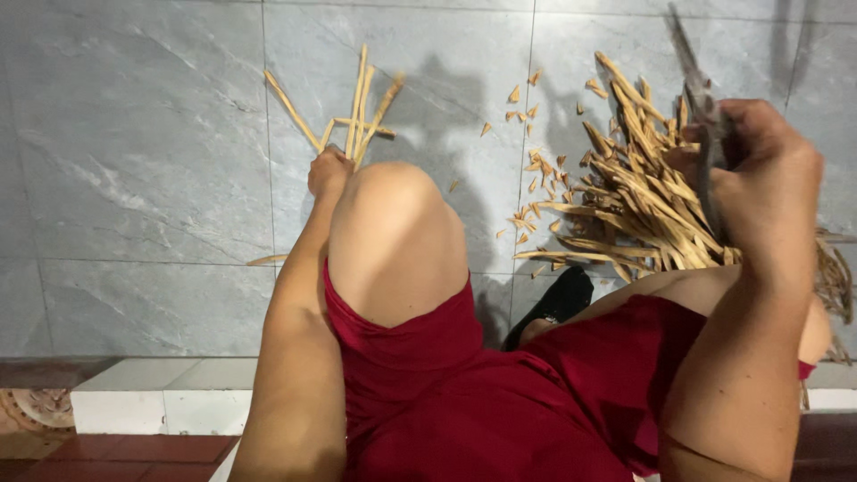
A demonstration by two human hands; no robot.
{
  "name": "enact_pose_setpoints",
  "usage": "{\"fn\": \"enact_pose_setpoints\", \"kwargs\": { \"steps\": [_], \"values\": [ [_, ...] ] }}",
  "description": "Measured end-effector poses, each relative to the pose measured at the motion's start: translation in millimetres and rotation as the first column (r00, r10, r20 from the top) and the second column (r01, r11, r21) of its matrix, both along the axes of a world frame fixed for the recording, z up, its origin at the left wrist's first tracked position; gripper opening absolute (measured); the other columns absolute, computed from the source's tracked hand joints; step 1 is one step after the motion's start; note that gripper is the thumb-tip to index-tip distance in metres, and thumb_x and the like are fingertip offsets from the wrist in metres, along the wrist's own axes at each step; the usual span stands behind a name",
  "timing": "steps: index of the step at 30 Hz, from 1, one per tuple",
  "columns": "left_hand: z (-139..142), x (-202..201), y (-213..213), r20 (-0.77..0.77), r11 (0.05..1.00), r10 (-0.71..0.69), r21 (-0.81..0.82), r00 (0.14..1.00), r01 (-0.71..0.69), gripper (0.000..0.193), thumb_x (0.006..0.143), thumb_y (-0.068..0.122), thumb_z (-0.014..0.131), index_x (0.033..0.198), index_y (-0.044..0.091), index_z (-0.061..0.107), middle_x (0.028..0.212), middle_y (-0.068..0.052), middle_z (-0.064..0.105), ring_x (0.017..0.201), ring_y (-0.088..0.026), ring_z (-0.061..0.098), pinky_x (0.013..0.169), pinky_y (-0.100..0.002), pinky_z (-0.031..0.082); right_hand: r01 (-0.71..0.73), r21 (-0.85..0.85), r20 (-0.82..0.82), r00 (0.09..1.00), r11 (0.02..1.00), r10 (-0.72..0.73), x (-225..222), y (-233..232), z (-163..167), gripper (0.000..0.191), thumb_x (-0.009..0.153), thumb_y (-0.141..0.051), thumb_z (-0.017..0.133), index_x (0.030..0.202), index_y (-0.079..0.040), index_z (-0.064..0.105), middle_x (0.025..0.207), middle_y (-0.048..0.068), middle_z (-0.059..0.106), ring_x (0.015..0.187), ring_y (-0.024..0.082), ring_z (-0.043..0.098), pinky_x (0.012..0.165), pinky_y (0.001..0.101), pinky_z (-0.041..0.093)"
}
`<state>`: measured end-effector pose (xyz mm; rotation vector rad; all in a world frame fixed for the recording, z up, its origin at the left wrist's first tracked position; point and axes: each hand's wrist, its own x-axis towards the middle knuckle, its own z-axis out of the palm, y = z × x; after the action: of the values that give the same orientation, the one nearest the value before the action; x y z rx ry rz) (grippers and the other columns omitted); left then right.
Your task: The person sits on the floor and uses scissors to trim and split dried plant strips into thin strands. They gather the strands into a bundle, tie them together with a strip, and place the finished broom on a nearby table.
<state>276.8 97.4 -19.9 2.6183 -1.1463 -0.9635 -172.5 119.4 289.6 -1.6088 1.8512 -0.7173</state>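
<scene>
So, quick rundown:
Risk: the long dark metal blade (705, 125) sits right over the heaped pale split wooden strips (643, 210) and near the bare knee (393, 232); I reckon a slip could nick a leg.
Right hand (768, 178): closed tight round the blade's handle, raised above the heap.
Left hand (328, 171): down at the grey tiled floor (134, 178), touching the small fan of thin wooden sticks (353, 112); can't tell how far it's curled.
Sticks: just past the left fingertips, well apart from the heap.
Chips: small wooden offcuts (536, 161) scattered between.
</scene>
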Motion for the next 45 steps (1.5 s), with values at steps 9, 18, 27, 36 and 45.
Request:
{"fn": "enact_pose_setpoints", "kwargs": {
  "steps": [9, 18, 27, 36, 45],
  "values": [
    [72.5, 1.1, -8.5, -0.233, 0.837, -0.100, -0.545, 0.967, -0.045, 0.025, 0.077, 0.021, 0.087, 0.089, 0.007, 0.071, 0.082, -0.005, 0.074, 0.075, -0.016, 0.069, 0.071, -0.033, 0.057, -0.083, -0.074, 0.188, 0.977, 0.994, 0.095, 14.0, 9.0, 1.1, 0.028, 0.096, -0.002, 0.078, 0.121, -0.006, 0.067, 0.109, 0.007, 0.073, 0.099, 0.014, 0.071, 0.088, 0.0272, 0.061],
    [230.3, -48.6, 3.5, -0.316, 0.697, -0.453, -0.708, 0.834, 0.110, 0.014, 0.088, 0.008, 0.080, 0.094, 0.008, 0.068, 0.086, -0.004, 0.073, 0.076, -0.010, 0.066, 0.065, -0.027, 0.057, -0.015, -0.050, 0.677, 0.735, 0.999, 0.045, 76.0, 22.2, 19.0, 0.033, 0.091, -0.004, 0.078, 0.119, -0.008, 0.062, 0.112, 0.011, 0.077, 0.087, 0.017, 0.074, 0.064, 0.0245, 0.054],
    [292.3, -155.0, 48.5, -0.182, 0.602, -0.724, -0.637, 0.666, 0.481, 0.020, 0.087, 0.021, 0.077, 0.096, 0.008, 0.066, 0.080, -0.006, 0.075, 0.074, -0.019, 0.073, 0.069, -0.035, 0.056, -0.062, -0.271, 0.919, 0.278, 0.961, 0.277, 86.8, 25.9, 19.7, 0.036, 0.098, 0.003, 0.069, 0.128, -0.001, 0.052, 0.116, 0.019, 0.074, 0.082, 0.015, 0.070, 0.070, 0.0242, 0.058],
    [332.0, -173.0, 28.7, -0.384, 0.443, -0.703, -0.895, 0.598, -0.054, 0.027, 0.099, 0.007, 0.075, 0.125, 0.006, 0.066, 0.117, -0.005, 0.075, 0.088, -0.005, 0.069, 0.078, -0.023, 0.062, -0.115, -0.221, 0.888, 0.388, 0.968, 0.249, 86.1, 24.3, 1.2, 0.034, 0.097, 0.000, 0.073, 0.123, -0.005, 0.052, 0.104, 0.015, 0.075, 0.075, 0.011, 0.067, 0.068, 0.0222, 0.055],
    [335.6, -205.8, 38.4, -0.471, 0.434, -0.670, -0.876, 0.573, -0.212, 0.027, 0.099, 0.008, 0.078, 0.123, 0.002, 0.067, 0.107, -0.009, 0.076, 0.081, -0.007, 0.062, 0.068, -0.022, 0.055, -0.152, -0.230, 0.812, 0.515, 0.961, 0.275, 96.5, 34.2, -4.5, 0.039, 0.093, -0.004, 0.079, 0.125, -0.003, 0.058, 0.097, 0.004, 0.066, 0.078, 0.010, 0.066, 0.068, 0.0220, 0.054]
  ]
}}
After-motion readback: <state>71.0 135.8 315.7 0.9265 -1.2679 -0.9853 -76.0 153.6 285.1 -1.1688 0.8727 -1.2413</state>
